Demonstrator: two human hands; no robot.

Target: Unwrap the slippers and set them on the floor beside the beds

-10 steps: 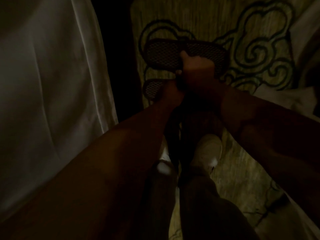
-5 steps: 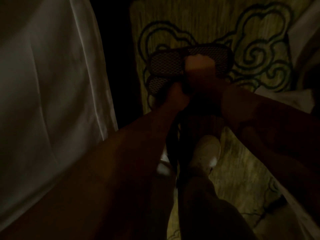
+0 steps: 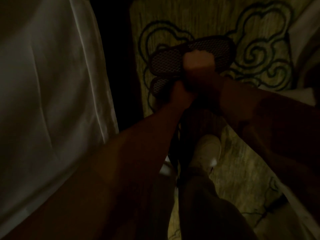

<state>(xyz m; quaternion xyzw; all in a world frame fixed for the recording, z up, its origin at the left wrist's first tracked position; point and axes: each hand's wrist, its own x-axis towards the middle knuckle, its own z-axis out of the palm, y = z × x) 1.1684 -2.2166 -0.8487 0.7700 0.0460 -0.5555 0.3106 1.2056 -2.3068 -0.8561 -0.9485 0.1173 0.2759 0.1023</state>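
Observation:
The room is dim. Two dark slippers with dotted soles are held over the patterned carpet. The upper slipper point(image 3: 173, 64) lies sideways with its sole towards me, and my right hand point(image 3: 199, 66) is shut around its middle. The lower slipper point(image 3: 160, 85) shows only its left end, gripped by my left hand point(image 3: 181, 91) just below. Both hands touch each other. Whether any wrapper is on the slippers cannot be made out.
A bed with white sheets point(image 3: 52, 92) fills the left side, with a dark gap beside it. Another bed's white sheet edge point(image 3: 304, 32) is at the right. My feet in white shoes point(image 3: 207, 151) stand on the carpet point(image 3: 190, 19) between the beds.
My right hand has risen and tilted the upper slipper, its right end now higher. The left hand has stayed close below with the lower slipper.

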